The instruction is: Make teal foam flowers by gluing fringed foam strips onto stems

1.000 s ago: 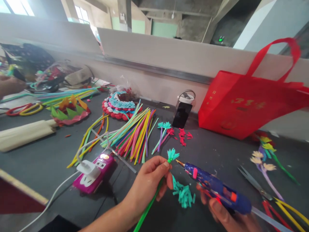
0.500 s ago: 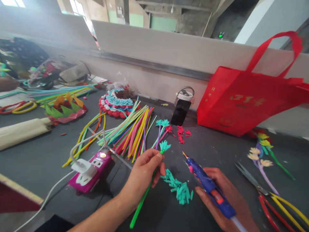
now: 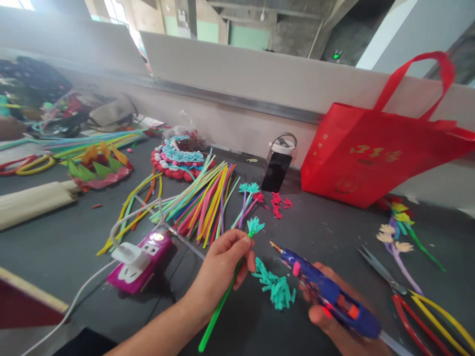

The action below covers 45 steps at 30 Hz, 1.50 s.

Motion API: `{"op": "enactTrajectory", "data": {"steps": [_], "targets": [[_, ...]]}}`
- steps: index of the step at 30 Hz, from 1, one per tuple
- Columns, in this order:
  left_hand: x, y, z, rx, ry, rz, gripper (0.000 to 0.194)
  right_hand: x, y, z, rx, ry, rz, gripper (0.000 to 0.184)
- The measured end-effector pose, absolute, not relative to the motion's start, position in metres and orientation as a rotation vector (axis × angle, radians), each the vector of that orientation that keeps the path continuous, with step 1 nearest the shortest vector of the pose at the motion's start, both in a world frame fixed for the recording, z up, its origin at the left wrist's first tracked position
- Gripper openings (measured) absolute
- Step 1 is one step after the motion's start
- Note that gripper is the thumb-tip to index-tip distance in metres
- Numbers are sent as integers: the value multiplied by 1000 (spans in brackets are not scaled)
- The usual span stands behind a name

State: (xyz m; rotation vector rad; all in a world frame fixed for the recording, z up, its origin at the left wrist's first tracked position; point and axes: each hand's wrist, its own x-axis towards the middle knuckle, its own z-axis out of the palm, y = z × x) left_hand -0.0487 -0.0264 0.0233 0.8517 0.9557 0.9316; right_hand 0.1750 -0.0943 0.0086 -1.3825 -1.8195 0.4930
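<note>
Between the thumb and fingers of my left hand (image 3: 226,264) is a pipe-cleaner flower, with teal petals (image 3: 255,226) on top and a long green stem (image 3: 217,316) slanting down below the palm. My right hand (image 3: 334,301) is wrapped round a blue glue gun (image 3: 326,291). Its brass tip points up and left, a short gap away from the flower. A small red light glows by my right thumb. On the table between my hands lies a heap of short teal pieces (image 3: 278,287). Red pieces (image 3: 276,205) are scattered farther back.
Scissors (image 3: 393,284) and finished flowers (image 3: 395,242) lie at right, before a red bag (image 3: 363,158). A phone (image 3: 276,172) leans on a bottle. Coloured pipe cleaners (image 3: 204,202) fan out behind my left hand. At left sits a purple power strip (image 3: 141,262) with a white plug and cable.
The glue gun has shifted left and turned flatter, its tip now nearer the flower. My right hand's grip shows more from the side. My left hand and the flower have barely moved.
</note>
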Motion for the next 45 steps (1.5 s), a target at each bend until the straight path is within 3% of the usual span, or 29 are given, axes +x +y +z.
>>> {"op": "enactTrajectory", "data": {"steps": [5,11,45], "targets": [[-40,-37,24,850,933,852,25,168,-101,16,-1337,-1709,613,63],[-38,-41,24,834,909,820,26,171,-105,17,-1383,-1700,544,49],[-39,-41,24,925,934,821,29,173,-100,14,-1378,-1759,590,50]]}}
